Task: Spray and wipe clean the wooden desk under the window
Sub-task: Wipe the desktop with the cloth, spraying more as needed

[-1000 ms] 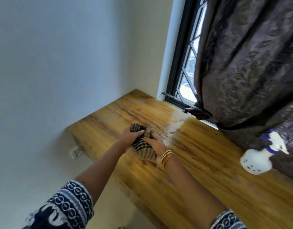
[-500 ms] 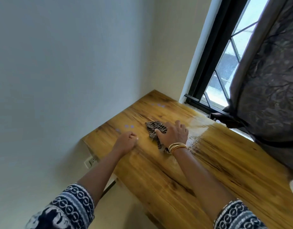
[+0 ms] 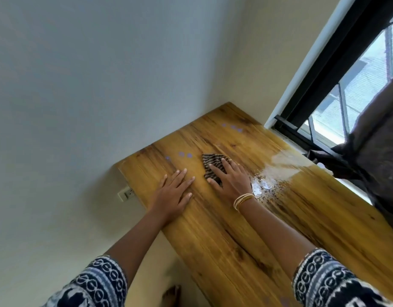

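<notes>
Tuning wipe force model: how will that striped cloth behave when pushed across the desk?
The striped cloth is crumpled and folded under the right hand, so it is probably floppy and will bunch rather than slide as one piece. It looks thin and light. Pushed into the wet patch on the desk, it would likely soak and drag more.

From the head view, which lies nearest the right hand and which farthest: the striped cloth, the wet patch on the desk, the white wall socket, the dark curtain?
1. Striped brown cloth: under the right hand, pressed flat.
2. Wet shiny patch: just right of the wrist.
3. White wall socket: left, past the left hand, below the wooden desk edge.
4. Dark curtain: far right, by the window.
</notes>
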Available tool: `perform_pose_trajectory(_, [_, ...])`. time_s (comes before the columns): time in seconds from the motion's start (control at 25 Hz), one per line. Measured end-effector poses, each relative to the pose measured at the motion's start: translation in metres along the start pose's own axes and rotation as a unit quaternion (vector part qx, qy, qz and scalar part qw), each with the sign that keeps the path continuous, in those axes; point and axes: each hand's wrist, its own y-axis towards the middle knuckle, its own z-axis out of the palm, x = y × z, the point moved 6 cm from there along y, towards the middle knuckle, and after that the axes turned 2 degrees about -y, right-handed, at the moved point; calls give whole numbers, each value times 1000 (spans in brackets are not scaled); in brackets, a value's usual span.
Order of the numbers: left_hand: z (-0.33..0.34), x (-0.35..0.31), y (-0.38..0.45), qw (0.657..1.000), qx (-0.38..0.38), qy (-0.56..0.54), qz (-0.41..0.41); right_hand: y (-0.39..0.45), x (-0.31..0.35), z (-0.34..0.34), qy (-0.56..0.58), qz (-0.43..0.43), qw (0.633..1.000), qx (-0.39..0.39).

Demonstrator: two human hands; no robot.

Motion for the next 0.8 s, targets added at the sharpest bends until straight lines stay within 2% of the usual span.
perform_pose_trajectory(0.12, [-1, -1, 2, 1000, -4, 7, -7, -2, 13, 11, -12, -38, 999, -29])
perform_pose_trajectory(0.24, [-7, 3, -1, 999, -36, -24, -28, 25, -32, 10, 2, 53, 998, -28])
perform_pose_trajectory(0.36, [-26, 40, -11, 979, -126, 0, -157, 46, -77, 11, 15, 164, 986, 1])
perform_pose_trajectory(0.48, [-40, 84, -8, 958, -141, -30, -249, 51, -58, 3, 39, 209, 977, -16])
perform_pose_trajectory(0.56, [-40, 96, 0, 952, -146, -35, -268, 49, -3, -4, 56, 131, 989, -30])
perform_pose_trajectory(0.68, [-37, 97, 5, 947, -168, -27, -272, 23, 94, -5, 40, -95, 994, -31])
perform_pose_trajectory(0.76, [-34, 101, 3, 947, -175, -27, -269, 29, 104, -12, 40, -197, 978, -49])
perform_pose_trajectory(0.8, [-34, 103, 3, 947, -179, -30, -266, 48, 87, -17, 29, -197, 977, -70])
